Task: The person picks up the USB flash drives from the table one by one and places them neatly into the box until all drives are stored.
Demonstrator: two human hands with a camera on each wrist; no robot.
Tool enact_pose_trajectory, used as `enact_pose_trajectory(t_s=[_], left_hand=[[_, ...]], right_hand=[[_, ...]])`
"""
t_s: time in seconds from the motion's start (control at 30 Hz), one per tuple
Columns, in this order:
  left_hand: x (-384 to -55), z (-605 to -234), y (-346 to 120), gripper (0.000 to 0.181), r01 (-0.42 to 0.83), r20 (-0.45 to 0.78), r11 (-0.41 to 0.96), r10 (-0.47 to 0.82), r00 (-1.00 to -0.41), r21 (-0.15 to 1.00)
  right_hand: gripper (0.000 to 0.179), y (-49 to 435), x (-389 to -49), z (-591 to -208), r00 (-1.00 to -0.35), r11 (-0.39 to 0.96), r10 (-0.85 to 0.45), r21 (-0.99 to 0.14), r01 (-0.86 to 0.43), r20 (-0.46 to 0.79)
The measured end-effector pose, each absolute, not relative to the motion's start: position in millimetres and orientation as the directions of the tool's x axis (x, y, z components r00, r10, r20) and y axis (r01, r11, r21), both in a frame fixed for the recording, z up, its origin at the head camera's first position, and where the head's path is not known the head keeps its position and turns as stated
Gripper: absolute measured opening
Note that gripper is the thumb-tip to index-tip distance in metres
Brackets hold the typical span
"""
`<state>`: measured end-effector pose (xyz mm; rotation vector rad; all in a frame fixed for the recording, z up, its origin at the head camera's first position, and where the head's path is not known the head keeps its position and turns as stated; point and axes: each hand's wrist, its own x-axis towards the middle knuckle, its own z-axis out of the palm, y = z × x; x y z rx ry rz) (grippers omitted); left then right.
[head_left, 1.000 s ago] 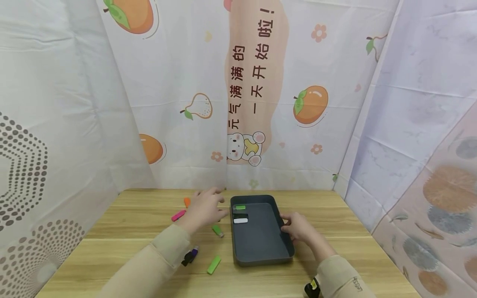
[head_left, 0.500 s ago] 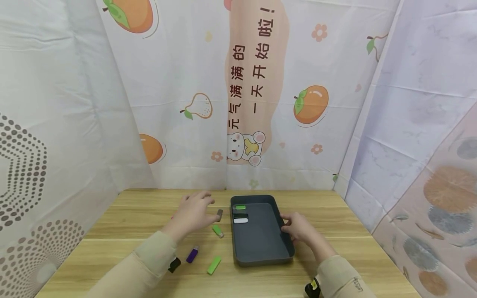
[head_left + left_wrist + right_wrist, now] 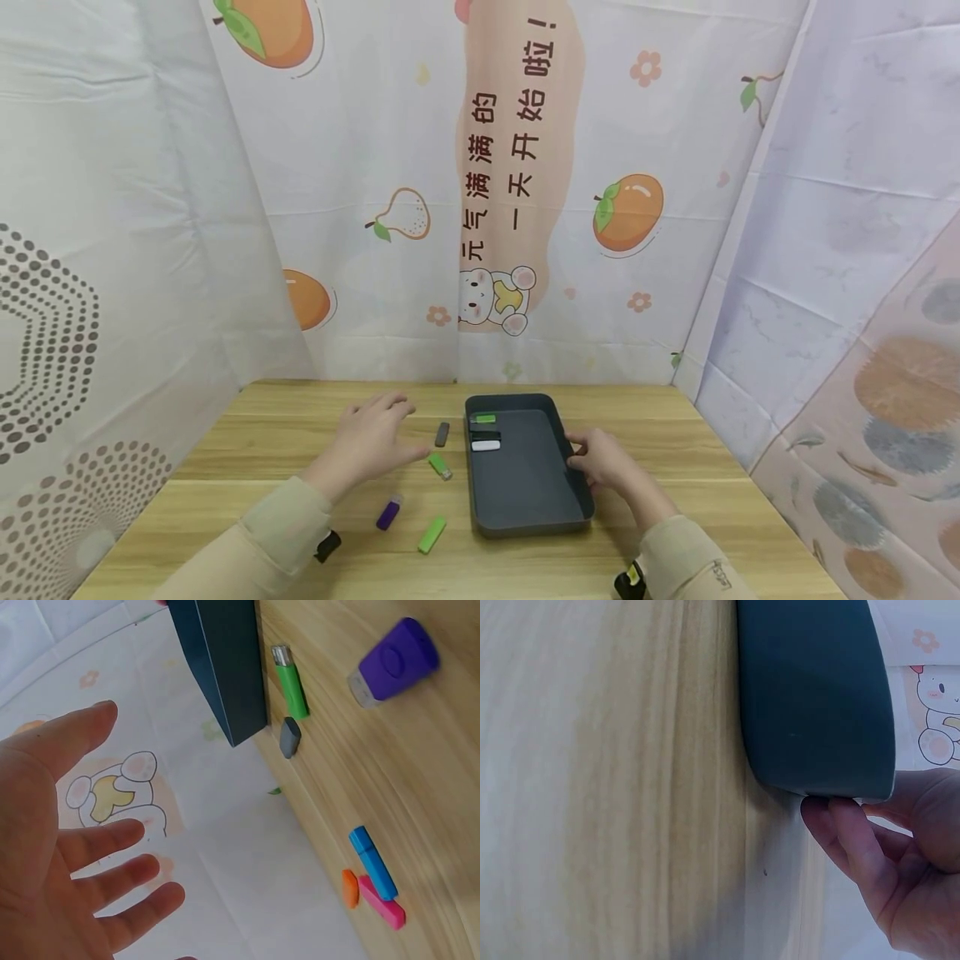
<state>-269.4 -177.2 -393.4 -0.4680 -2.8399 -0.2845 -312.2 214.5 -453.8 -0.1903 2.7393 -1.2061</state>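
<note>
My left hand (image 3: 367, 442) is held over the left of the table, fingers spread and nothing in them. To its right lie a grey USB stick (image 3: 442, 434) and a green USB stick (image 3: 439, 466); nearer me are a purple USB stick (image 3: 389, 512) and another green stick (image 3: 432, 534). The left wrist view also shows blue (image 3: 373, 862), pink (image 3: 382, 902) and orange (image 3: 349, 889) sticks, hidden behind the hand in the head view. My right hand (image 3: 606, 460) grips the right wall of a dark grey tray (image 3: 532, 528), thumb over the rim, fingers outside (image 3: 859, 840).
Inside the tray, along its left side, lie a green stick (image 3: 485, 419), a black stick (image 3: 485, 435) and a white stick (image 3: 486, 446). The wooden table (image 3: 675, 450) ends at a printed curtain (image 3: 360, 350) behind, with more curtains at both sides.
My left hand has moved left and back toward me, its fingers still apart, uncovering the grey USB stick and covering the pink and orange ones. The right hand stays on the tray.
</note>
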Motion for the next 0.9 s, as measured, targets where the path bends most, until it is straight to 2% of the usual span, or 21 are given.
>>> enact_pose_trajectory(t_s=[0.23, 0.5, 0.9], left_hand=[[-264, -396, -188, 0.083, 0.332, 0.259, 0.933, 0.289, -0.922, 0.14], [-256, -397, -200, 0.092, 0.31, 0.222, 0.93, 0.265, -0.938, 0.196], [-251, -405, -205, 0.096, 0.278, 0.128, 0.925, 0.253, -0.959, 0.259]], right_hand=[[0.055, 215, -311, -454, -0.981, 0.661, -0.174, -0.748, -0.054, -0.084], [0.054, 215, -312, -456, -0.982, 0.663, -0.174, -0.746, -0.062, -0.074], [0.056, 215, -313, -456, -0.981, 0.663, -0.176, -0.747, -0.06, -0.078]])
